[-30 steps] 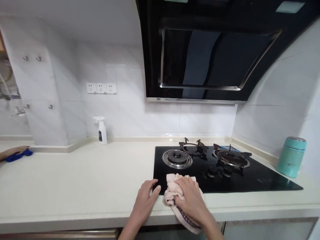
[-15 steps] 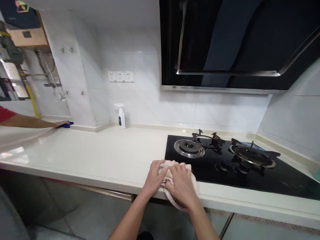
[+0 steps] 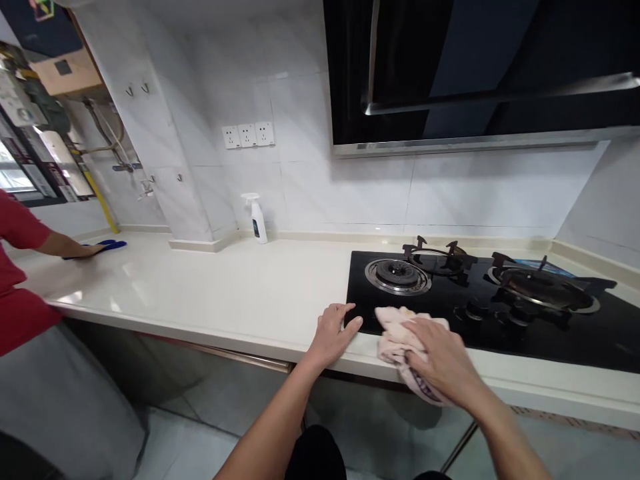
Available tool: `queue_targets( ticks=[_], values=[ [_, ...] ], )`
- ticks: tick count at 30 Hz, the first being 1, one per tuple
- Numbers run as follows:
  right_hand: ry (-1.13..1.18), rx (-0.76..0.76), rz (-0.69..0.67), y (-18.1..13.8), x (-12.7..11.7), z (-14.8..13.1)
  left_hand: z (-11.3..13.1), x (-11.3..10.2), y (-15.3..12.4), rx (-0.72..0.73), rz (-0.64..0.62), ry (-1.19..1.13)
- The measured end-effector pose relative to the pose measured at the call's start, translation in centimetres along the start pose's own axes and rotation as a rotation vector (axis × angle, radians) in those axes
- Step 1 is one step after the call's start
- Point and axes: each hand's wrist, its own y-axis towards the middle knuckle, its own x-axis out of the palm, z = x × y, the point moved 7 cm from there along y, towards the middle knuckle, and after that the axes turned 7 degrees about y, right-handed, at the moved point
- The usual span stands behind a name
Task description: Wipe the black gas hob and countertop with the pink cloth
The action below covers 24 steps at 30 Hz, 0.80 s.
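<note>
My right hand (image 3: 443,357) presses a crumpled pale pink cloth (image 3: 395,330) onto the front edge of the black glass gas hob (image 3: 500,327), its fingers closed over the cloth. Part of the cloth hangs over the counter's front edge. My left hand (image 3: 334,331) rests on the cream countertop (image 3: 225,293) just left of the hob's front left corner, fingers apart and holding nothing. Two burners sit on the hob, a bare left burner (image 3: 397,275) and a right burner with its pan support (image 3: 545,287).
A white spray bottle (image 3: 257,218) stands against the tiled wall. Another person in a red top (image 3: 17,267) at the far left holds a blue cloth (image 3: 111,245) on the counter. A black range hood (image 3: 475,67) hangs above the hob. Wall sockets (image 3: 249,135) sit above the bottle.
My right hand slid the cloth to the right along the hob's front edge. My left hand came off the cloth and rests on the counter. The view swung further left.
</note>
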Motion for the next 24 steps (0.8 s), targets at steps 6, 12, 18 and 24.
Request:
queue_targets(
  ticks=[6,12,18,24],
  values=[
    [-0.197,0.190,0.104,-6.0,-4.6,12.8,0.6,0.3,-0.2,0.029,-0.023,0.040],
    [-0.349,0.349,0.200,-6.9,-5.5,10.6,1.4,0.4,-0.4,0.002,-0.049,0.032],
    [-0.166,0.138,0.135,-0.9,-0.2,-4.1,0.9,0.3,-0.1,0.017,0.028,-0.005],
    [0.095,-0.028,0.057,2.3,2.8,-10.8,0.5,-2.2,-0.3,0.069,0.250,-0.213]
  ],
)
